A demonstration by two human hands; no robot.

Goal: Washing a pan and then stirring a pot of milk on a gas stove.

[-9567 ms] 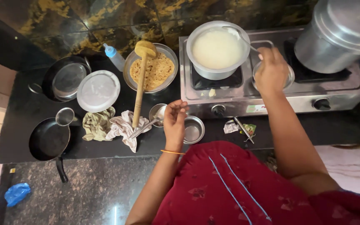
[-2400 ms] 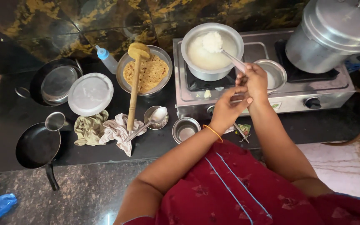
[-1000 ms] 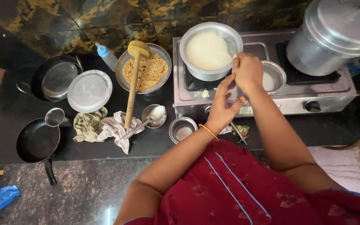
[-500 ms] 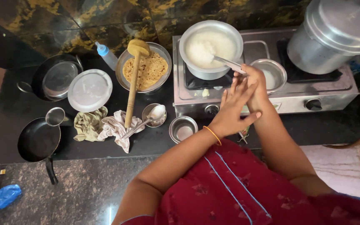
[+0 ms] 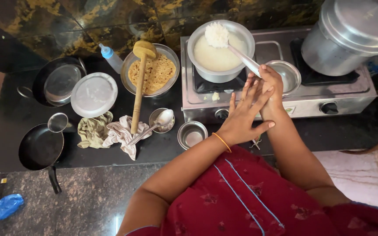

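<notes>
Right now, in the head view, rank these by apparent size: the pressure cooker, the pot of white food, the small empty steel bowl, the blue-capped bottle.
1. Pressure cooker
2. Pot of white food
3. Small empty steel bowl and blue-capped bottle: look alike, left unranked.

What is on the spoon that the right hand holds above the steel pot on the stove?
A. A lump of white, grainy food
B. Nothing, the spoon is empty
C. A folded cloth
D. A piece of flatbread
A. The spoon in the right hand carries a white, grainy lump lifted above the pale contents of the steel pot; the flatbread lies in a separate dish to the left.
</notes>
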